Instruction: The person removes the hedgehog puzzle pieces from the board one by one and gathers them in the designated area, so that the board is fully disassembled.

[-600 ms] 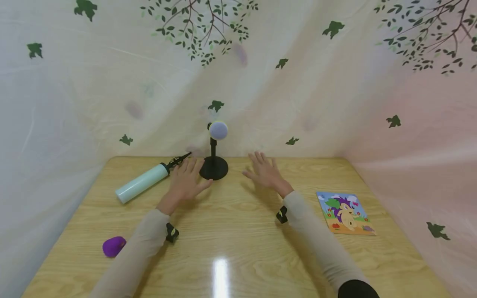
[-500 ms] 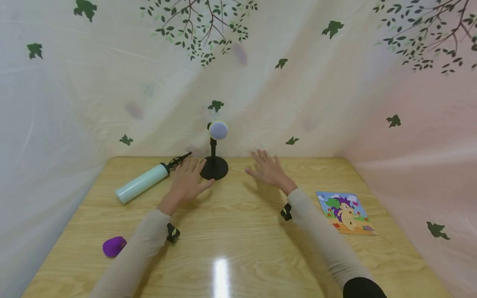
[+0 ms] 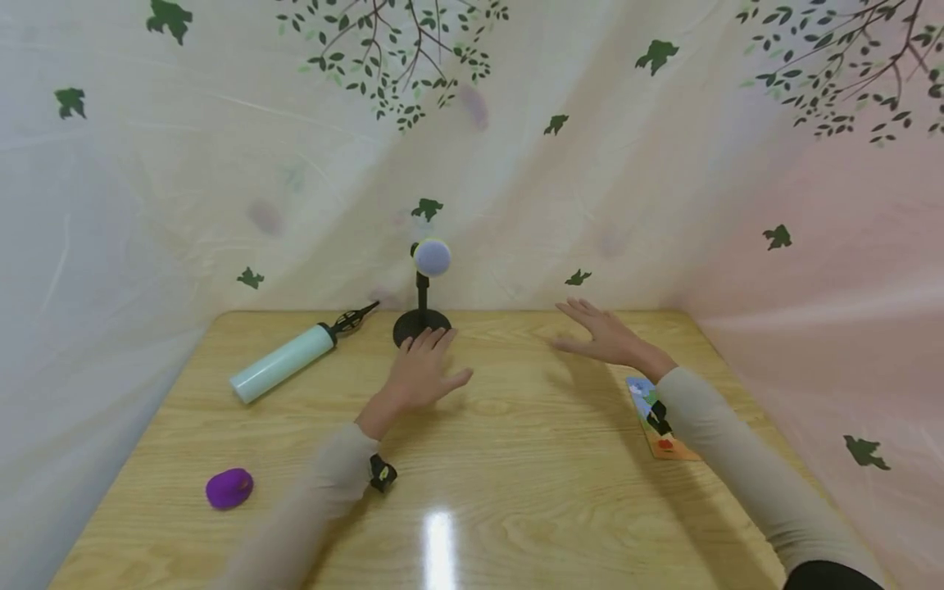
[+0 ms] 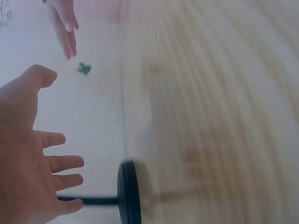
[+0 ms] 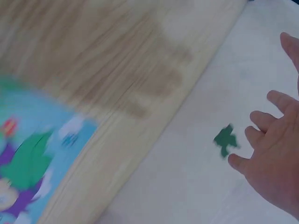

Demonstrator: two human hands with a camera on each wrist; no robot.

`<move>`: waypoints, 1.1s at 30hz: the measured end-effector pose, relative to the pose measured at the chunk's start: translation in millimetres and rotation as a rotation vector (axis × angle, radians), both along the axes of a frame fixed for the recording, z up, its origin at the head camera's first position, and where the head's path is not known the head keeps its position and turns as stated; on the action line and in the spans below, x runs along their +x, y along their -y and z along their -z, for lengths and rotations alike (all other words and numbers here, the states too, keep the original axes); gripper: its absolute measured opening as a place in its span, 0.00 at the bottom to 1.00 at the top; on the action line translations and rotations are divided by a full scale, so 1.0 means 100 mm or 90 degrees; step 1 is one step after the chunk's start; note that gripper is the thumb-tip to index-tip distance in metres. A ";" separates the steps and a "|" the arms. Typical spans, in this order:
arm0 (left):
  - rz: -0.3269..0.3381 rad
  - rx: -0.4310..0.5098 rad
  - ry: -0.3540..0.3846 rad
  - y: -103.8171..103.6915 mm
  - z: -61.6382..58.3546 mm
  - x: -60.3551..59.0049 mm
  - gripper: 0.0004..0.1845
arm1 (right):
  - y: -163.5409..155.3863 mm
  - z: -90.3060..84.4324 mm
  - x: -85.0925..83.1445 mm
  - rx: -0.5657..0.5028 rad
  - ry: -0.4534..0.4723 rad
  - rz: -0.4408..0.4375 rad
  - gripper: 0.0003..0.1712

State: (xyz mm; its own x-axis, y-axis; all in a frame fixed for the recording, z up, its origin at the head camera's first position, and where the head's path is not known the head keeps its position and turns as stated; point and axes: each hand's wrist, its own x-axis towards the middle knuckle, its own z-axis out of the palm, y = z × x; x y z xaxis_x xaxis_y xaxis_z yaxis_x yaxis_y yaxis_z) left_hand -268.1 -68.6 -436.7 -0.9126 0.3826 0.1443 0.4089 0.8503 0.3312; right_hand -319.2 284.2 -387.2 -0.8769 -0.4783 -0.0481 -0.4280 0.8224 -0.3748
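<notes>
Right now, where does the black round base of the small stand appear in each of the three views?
Head view: the black round base sits at the far middle of the table, partly hidden by the left hand.
Left wrist view: the base is at the bottom edge, seen edge-on, beside the left hand.
Right wrist view: not in it.
Shared landmark: the table's wood grain.

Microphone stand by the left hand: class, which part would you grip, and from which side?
Probably the thin upright post, coming from the front where the left hand hovers: it is narrow enough to wrap, unlike the flat round base.
</notes>
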 end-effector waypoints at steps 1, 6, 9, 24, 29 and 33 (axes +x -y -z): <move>0.008 0.011 0.005 -0.07 0.00 0.01 0.44 | -0.09 0.00 0.03 -0.001 -0.001 -0.001 0.48; 0.064 0.044 0.012 -0.39 0.06 0.03 0.42 | -0.55 0.04 0.21 -0.002 0.025 0.002 0.48; 0.106 0.058 0.023 -0.57 0.10 0.06 0.42 | -0.80 0.07 0.35 0.004 0.054 0.011 0.48; 0.214 0.051 0.089 -1.29 0.21 0.25 0.42 | -1.65 0.23 0.79 0.040 0.089 0.014 0.55; 0.231 0.012 0.102 -1.46 0.18 0.30 0.43 | -1.75 0.26 0.84 0.026 0.120 0.022 0.54; 0.242 0.003 0.122 -1.56 0.16 0.36 0.44 | -1.80 0.34 0.85 0.006 0.130 0.022 0.50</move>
